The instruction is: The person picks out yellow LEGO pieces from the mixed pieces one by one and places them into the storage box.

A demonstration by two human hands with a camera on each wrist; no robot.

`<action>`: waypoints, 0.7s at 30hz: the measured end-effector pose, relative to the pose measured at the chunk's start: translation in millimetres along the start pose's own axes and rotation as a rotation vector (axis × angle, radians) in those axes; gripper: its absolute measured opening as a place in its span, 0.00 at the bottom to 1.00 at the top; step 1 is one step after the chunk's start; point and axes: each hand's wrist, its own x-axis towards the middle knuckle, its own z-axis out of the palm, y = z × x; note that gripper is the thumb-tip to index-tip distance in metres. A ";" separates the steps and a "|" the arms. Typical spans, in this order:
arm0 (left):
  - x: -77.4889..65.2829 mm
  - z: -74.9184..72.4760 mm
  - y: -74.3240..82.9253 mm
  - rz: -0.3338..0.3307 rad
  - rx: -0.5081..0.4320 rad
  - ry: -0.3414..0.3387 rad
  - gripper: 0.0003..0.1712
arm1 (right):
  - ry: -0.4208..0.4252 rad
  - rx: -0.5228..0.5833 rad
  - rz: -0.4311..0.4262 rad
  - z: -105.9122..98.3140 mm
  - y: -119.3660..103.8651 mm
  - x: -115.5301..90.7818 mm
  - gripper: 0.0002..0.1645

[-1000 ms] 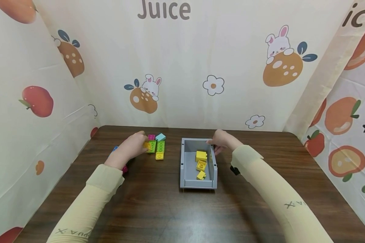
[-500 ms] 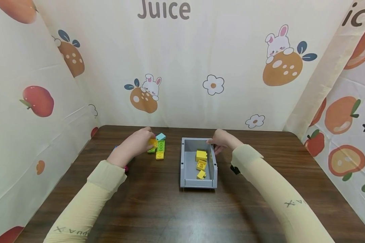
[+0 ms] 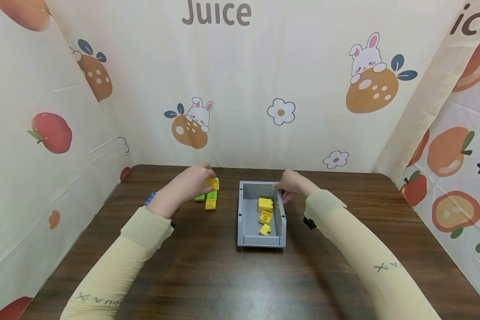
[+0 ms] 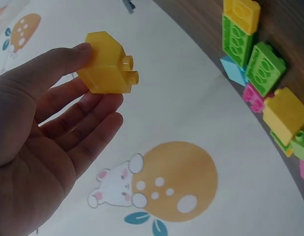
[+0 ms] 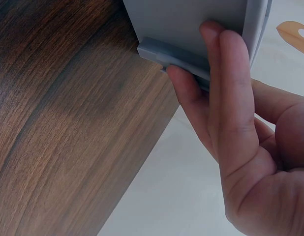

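Plainly, left hand [image 4: 48,142] has a yellow block [image 4: 105,64] pinched between thumb and fingers, clear of the loose pieces; hold looks light, studs pointing away from the palm. Right hand [image 3: 294,184] grips the far part of the grey box [image 3: 262,241] at its right wall, some fingers laid along the outside, presumably to steady it on the worktop [image 3: 224,284]. Three yellow blocks [image 3: 265,204] lie loosely lined up inside; open top and low front leave them in sight. Left of box, close together: green pieces [image 4: 265,69], turquoise piece [image 4: 234,70], pink piece [image 4: 254,97], one more yellow piece [image 4: 243,12] at a green one's end. Blue piece [image 3: 150,198] beside the left wrist, mostly covered. Printed cloth [image 3: 240,66] behind. Hard to make out: right thumb's exact hold; dark object [image 3: 310,223] half under the right cuff; pieces cut off at left wrist view's edge
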 end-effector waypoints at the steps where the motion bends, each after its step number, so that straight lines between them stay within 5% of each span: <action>1: 0.6 -0.3 1.3 0.001 -0.006 0.000 0.19 | 0.000 0.000 0.000 0.0 0.0 0.1 0.17; 21: 15.2 -8.9 31.9 0.065 -0.074 -0.012 0.20 | -0.009 -0.001 0.014 -0.9 2.0 6.1 0.18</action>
